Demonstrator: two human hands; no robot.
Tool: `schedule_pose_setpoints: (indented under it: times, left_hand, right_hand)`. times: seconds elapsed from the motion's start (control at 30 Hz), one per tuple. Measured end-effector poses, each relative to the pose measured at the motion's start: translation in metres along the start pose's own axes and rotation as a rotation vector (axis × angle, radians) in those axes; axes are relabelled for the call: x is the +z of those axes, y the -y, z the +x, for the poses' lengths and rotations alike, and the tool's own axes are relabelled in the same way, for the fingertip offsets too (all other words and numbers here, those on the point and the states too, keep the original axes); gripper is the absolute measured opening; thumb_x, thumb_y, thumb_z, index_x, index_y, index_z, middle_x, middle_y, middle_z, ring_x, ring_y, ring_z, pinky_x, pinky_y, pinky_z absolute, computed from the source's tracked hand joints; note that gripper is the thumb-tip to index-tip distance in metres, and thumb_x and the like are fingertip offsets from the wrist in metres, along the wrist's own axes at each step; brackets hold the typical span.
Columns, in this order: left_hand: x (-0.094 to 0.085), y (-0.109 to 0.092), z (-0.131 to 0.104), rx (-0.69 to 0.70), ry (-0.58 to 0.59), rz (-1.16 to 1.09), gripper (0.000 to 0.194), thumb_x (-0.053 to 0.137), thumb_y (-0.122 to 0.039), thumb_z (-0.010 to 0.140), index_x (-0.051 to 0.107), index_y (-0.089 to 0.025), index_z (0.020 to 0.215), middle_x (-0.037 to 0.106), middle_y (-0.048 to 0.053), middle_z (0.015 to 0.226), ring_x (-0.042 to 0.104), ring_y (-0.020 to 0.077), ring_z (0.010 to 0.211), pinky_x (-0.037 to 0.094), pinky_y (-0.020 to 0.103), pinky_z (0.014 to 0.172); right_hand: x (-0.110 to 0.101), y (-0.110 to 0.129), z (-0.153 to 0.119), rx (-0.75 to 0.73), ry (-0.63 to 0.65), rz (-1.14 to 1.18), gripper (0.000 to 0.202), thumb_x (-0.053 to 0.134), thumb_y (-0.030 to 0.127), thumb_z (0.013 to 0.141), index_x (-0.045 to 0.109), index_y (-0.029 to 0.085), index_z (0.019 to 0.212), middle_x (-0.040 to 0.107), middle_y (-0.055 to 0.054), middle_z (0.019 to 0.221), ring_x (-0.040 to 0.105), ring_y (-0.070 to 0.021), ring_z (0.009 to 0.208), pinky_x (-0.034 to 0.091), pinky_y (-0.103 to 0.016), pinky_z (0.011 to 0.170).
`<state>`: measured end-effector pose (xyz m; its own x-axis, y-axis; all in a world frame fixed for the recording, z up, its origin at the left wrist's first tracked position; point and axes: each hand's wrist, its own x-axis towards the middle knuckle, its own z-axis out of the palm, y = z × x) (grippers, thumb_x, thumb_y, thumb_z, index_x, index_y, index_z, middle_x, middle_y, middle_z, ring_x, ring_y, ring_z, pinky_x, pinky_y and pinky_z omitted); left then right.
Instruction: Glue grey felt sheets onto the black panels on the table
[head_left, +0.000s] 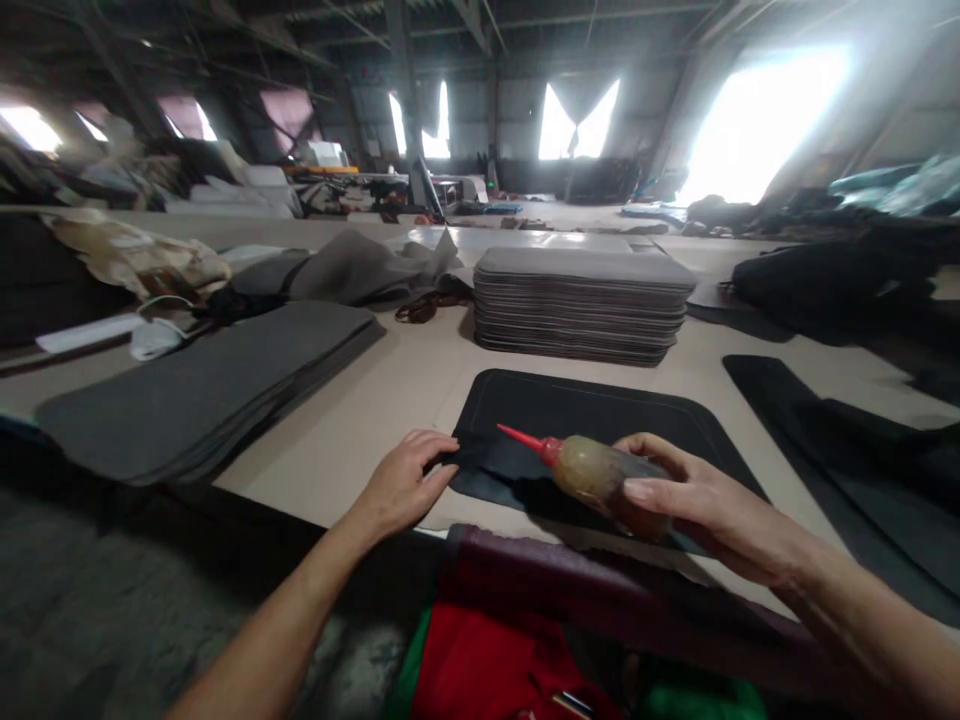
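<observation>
A squeeze bottle (592, 470) with a long red nozzle lies in my right hand (690, 490), its fingers and thumb wrapped round the body. The tip points left, tilted slightly up, above a black sheet (600, 405) with rounded corners and a faint line along its border. At the sheet's left edge, my left hand (409, 480) pinches a smaller strip of black fabric (487, 455) between fingers and thumb. This strip lies over the left part of the sheet. The bottle and my right hand hide part of the sheet's near side.
Behind the sheet stands a tall stack of grey panels (581, 305). Another pile of grey panels (217, 385) lies at the left table edge. Black pieces (847, 465) spread to the right. Crumpled grey material (360, 268) and a white cable (157, 335) are at the back left.
</observation>
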<state>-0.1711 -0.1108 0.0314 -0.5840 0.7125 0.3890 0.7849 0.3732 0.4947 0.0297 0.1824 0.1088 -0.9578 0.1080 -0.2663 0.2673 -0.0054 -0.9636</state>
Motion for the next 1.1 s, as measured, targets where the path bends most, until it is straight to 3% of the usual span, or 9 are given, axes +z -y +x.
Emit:
schedule_pose_setpoints:
  times: [0.13,0.27,0.4,0.53,0.73,0.8,0.93,1.1]
  left_hand:
    - [-0.003,-0.005,0.000,-0.065,-0.004,-0.015,0.027,0.060,-0.025,0.086,0.066,-0.019,0.112,0.068,0.008,0.114,0.061,0.0236,0.109,0.049,0.041,0.099]
    - [-0.004,-0.007,0.000,-0.143,-0.002,-0.032,0.036,0.067,-0.028,0.081,0.066,-0.020,0.115,0.066,0.008,0.113,0.062,0.0241,0.106,0.052,0.039,0.095]
    - [-0.004,-0.008,0.001,-0.140,-0.009,-0.055,0.037,0.067,-0.030,0.080,0.065,-0.020,0.115,0.066,0.009,0.113,0.063,0.0242,0.105,0.053,0.039,0.095]
    - [-0.003,-0.003,-0.003,-0.126,-0.015,-0.016,0.037,0.066,-0.036,0.081,0.065,-0.024,0.116,0.067,0.007,0.117,0.064,0.0237,0.108,0.055,0.038,0.096]
    - [0.009,0.045,-0.004,-0.027,-0.122,0.167,0.042,0.063,-0.058,0.081,0.069,-0.032,0.113,0.071,0.003,0.115,0.071,0.0265,0.100,0.062,0.035,0.084]
    - [0.009,0.050,-0.002,-0.011,-0.141,0.182,0.042,0.064,-0.059,0.080,0.070,-0.032,0.112,0.072,0.003,0.114,0.071,0.0265,0.098,0.062,0.033,0.082]
    - [-0.002,0.023,-0.003,-0.071,-0.040,0.118,0.042,0.066,-0.053,0.080,0.070,-0.027,0.112,0.070,0.006,0.116,0.068,0.0272,0.105,0.058,0.037,0.093]
    - [-0.008,-0.007,0.000,-0.157,0.027,-0.017,0.042,0.070,-0.033,0.077,0.065,-0.021,0.117,0.066,0.009,0.117,0.063,0.0257,0.108,0.054,0.041,0.097]
  right_hand:
    - [0.012,0.003,0.011,-0.071,-0.104,-0.061,0.053,0.075,0.056,0.074,0.058,0.022,0.110,0.064,-0.004,0.092,0.058,-0.0197,0.078,0.043,-0.028,0.063]
    - [0.029,0.006,0.025,-0.176,-0.281,-0.386,0.052,0.064,0.063,0.081,0.058,0.026,0.117,0.062,-0.001,0.085,0.058,-0.0211,0.080,0.044,-0.030,0.068]
    - [0.043,0.011,0.034,-0.233,-0.282,-0.494,0.046,0.063,0.058,0.080,0.059,0.026,0.113,0.059,0.001,0.078,0.056,-0.0198,0.074,0.042,-0.030,0.065]
    - [0.043,0.009,0.030,-0.254,-0.274,-0.310,0.041,0.065,0.052,0.079,0.058,0.025,0.108,0.054,0.002,0.075,0.051,-0.0171,0.071,0.041,-0.028,0.062]
    - [0.020,-0.007,0.028,-0.258,-0.341,0.098,0.044,0.067,0.058,0.079,0.055,0.021,0.101,0.047,0.003,0.072,0.045,-0.0126,0.064,0.035,-0.023,0.052]
    - [0.014,-0.010,0.027,-0.263,-0.332,0.194,0.048,0.067,0.062,0.079,0.054,0.020,0.098,0.045,0.004,0.071,0.044,-0.0114,0.061,0.033,-0.021,0.049]
    - [0.013,-0.013,0.021,-0.238,-0.249,0.277,0.054,0.073,0.064,0.075,0.050,0.019,0.097,0.051,0.001,0.078,0.047,-0.0113,0.064,0.034,-0.020,0.050]
    - [0.016,-0.012,0.021,-0.199,-0.226,0.078,0.057,0.083,0.052,0.067,0.052,0.020,0.104,0.057,0.000,0.085,0.051,-0.0143,0.070,0.042,-0.024,0.057]
